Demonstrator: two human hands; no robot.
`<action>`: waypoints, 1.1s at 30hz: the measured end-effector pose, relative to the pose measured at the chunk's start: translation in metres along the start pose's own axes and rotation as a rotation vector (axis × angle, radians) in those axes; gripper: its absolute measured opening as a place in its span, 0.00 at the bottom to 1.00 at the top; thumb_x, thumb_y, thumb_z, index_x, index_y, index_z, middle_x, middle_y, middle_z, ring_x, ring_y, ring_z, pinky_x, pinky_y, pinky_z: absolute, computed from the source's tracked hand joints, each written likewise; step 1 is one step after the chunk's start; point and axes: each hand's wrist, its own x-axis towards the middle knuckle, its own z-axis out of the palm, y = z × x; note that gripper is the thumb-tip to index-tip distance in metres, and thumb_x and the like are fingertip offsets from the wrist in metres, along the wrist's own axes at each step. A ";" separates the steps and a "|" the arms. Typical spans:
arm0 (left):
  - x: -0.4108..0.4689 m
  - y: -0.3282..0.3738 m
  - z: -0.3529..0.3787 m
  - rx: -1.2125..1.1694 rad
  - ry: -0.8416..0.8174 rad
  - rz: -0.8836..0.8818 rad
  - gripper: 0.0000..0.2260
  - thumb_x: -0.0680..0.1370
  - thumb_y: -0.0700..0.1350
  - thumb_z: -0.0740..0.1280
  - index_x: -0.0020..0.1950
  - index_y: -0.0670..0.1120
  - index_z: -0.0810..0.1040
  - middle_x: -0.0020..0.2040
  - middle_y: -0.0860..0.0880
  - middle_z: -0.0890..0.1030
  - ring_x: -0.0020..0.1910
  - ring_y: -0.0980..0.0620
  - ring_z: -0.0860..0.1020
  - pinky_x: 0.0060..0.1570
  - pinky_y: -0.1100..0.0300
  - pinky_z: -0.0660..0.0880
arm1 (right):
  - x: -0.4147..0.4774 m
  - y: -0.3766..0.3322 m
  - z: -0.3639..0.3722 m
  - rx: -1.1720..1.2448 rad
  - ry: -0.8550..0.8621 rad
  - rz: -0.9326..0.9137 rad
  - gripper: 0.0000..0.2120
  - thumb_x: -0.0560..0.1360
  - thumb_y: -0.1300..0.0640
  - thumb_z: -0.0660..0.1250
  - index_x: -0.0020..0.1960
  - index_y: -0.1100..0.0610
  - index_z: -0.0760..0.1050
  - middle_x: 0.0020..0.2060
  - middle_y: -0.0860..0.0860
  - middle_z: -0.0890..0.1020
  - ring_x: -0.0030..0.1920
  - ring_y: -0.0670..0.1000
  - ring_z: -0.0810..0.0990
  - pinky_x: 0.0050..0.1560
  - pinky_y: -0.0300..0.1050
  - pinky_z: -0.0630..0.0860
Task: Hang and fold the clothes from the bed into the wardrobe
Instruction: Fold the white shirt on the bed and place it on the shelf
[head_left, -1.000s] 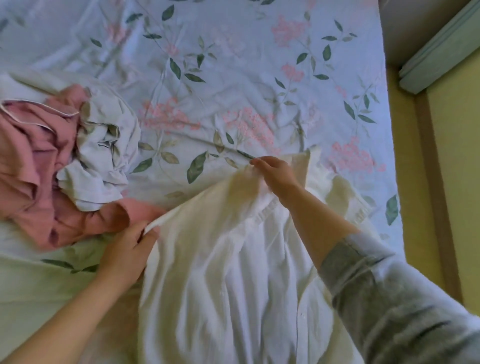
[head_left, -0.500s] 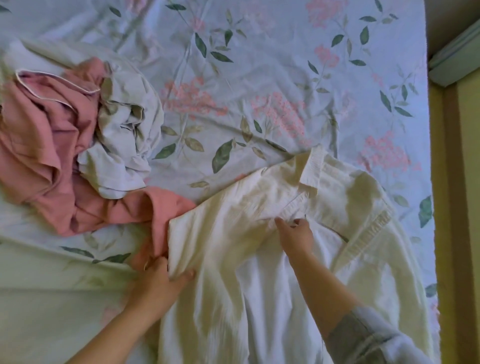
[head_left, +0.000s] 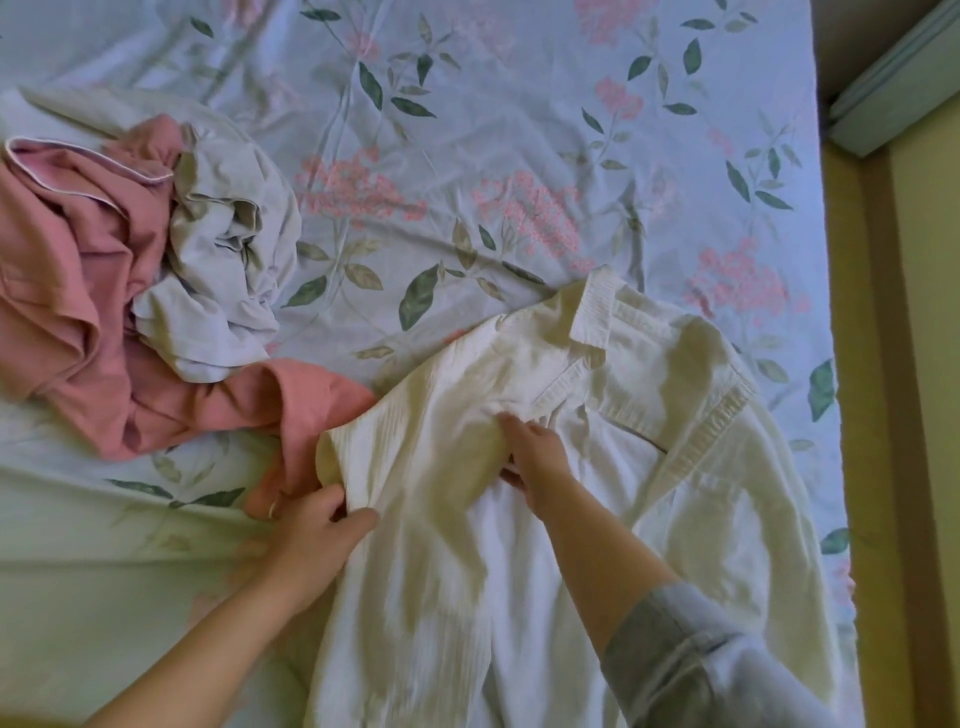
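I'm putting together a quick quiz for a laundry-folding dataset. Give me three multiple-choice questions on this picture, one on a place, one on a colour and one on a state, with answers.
1. Where does the pink garment lie relative to the cream shirt?
A. On top of it
B. To its left
C. On the floor

2. What colour are the flowers on the bedsheet?
A. Yellow
B. Purple
C. Pink

3. What is the left hand doing?
A. Gripping the shirt's side edge
B. Lying flat on the sheet
C. Holding a hanger

Answers:
1 B, it is heaped left of the shirt.
2 C, the printed clusters are pink.
3 A, thumb and fingers curl round the shirt's edge.
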 end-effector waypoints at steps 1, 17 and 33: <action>-0.003 0.004 0.001 -0.052 -0.006 -0.002 0.12 0.73 0.45 0.73 0.36 0.38 0.78 0.29 0.50 0.78 0.31 0.55 0.76 0.34 0.59 0.69 | -0.003 0.001 -0.005 0.015 0.104 -0.078 0.11 0.79 0.51 0.63 0.43 0.57 0.75 0.40 0.54 0.79 0.44 0.54 0.79 0.50 0.52 0.79; 0.015 -0.010 0.076 0.199 -0.207 -0.142 0.31 0.72 0.57 0.73 0.70 0.44 0.69 0.62 0.47 0.77 0.57 0.49 0.76 0.50 0.60 0.74 | -0.027 0.043 -0.144 -0.639 0.472 -0.285 0.27 0.74 0.58 0.67 0.71 0.59 0.65 0.64 0.57 0.75 0.62 0.59 0.75 0.59 0.51 0.73; -0.002 0.049 0.000 0.389 -0.150 0.031 0.20 0.58 0.56 0.82 0.34 0.43 0.78 0.27 0.55 0.74 0.26 0.61 0.71 0.27 0.66 0.64 | -0.033 0.057 -0.100 -0.806 0.073 -0.293 0.44 0.73 0.46 0.72 0.79 0.55 0.52 0.78 0.53 0.53 0.79 0.56 0.51 0.76 0.54 0.57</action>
